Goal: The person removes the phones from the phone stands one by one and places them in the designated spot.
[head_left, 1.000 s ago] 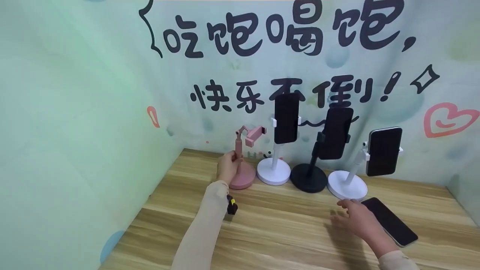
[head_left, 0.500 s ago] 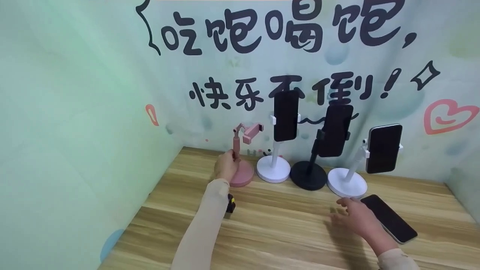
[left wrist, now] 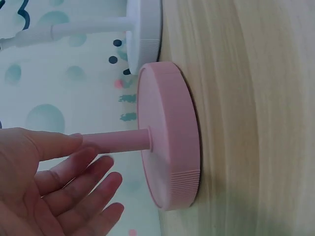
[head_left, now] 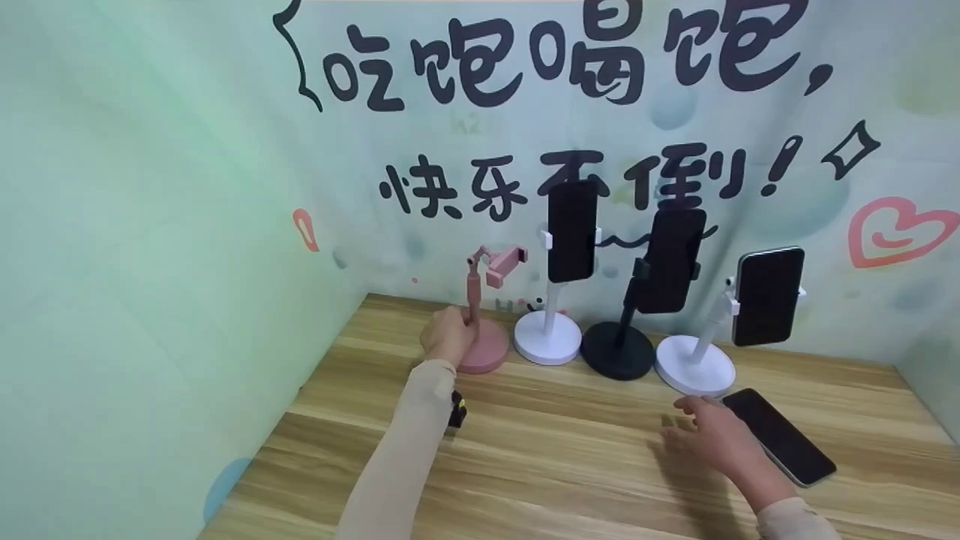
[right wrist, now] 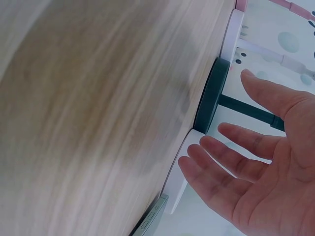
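At the left end of a row, my left hand (head_left: 448, 335) pinches the post of a pink phone stand (head_left: 486, 349) between thumb and forefinger, low down near the round base. In the left wrist view its other fingers (left wrist: 81, 194) spread away from the post. The pink stand's tilted clamp (head_left: 504, 268) holds no phone, and its base rests flat on the table. My right hand (head_left: 716, 442) hovers with loosely spread fingers, holding nothing. Beside it a black phone (head_left: 780, 437) lies screen up, partly hidden by the wrist.
Right of the pink stand are a white stand (head_left: 547, 339), a black stand (head_left: 618, 351) and another white stand (head_left: 696, 366), each clamping a phone upright. A printed cloth (head_left: 465, 135) hangs behind the wooden table (head_left: 555, 450). A small black-and-yellow object (head_left: 457, 410) shows at my left wrist.
My left hand has slid slightly down the pink stand's post. The head view has shifted a little; the stands, the phones and my right hand keep their places.
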The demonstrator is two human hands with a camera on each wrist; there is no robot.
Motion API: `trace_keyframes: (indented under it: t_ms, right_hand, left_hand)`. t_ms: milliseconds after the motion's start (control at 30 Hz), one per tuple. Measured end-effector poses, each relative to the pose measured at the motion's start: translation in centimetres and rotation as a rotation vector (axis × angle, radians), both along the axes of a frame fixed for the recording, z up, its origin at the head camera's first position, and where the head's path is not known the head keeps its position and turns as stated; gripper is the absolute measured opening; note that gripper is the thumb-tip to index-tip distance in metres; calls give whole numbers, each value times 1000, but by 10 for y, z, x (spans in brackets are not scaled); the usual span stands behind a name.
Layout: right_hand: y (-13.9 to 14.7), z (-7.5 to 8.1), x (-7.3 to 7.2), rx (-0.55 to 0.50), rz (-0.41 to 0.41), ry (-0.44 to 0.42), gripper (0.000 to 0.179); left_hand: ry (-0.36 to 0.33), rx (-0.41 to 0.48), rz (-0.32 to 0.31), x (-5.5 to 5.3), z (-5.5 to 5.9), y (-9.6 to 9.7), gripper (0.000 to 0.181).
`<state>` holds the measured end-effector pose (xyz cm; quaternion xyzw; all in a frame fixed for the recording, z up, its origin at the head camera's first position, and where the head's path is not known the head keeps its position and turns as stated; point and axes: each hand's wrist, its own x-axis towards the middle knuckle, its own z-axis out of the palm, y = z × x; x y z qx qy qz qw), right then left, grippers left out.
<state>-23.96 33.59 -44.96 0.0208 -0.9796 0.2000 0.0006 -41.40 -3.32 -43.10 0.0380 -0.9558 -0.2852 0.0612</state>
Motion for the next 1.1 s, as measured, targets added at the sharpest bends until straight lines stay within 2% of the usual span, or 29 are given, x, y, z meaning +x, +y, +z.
trace_keyframes:
  t_ms: [267,567,733,933,1000,1100]
  right_hand:
    - [0,0,0,-12,5,1,53]
    - [-2,0,-2,-8,20,17,51]
    - [-4,-1,-3,-19,25,16,52]
    - [-6,-2,-4,-34,36,21,53]
    - [-6,-2,-4,-39,40,25,53]
    - [-8,-2,-4,-50,47,32,52]
  left_hand:
    - [-40,-13,-50,4,0,2,15]
    - [-34,10,-136,11,-2,13,17]
    - [-9,38,-193,12,-6,18,16]
    - [4,-8,-217,13,-8,23,16]
    - [5,24,-243,13,-8,25,17]
    - [-15,129,-281,13,-8,28,16]
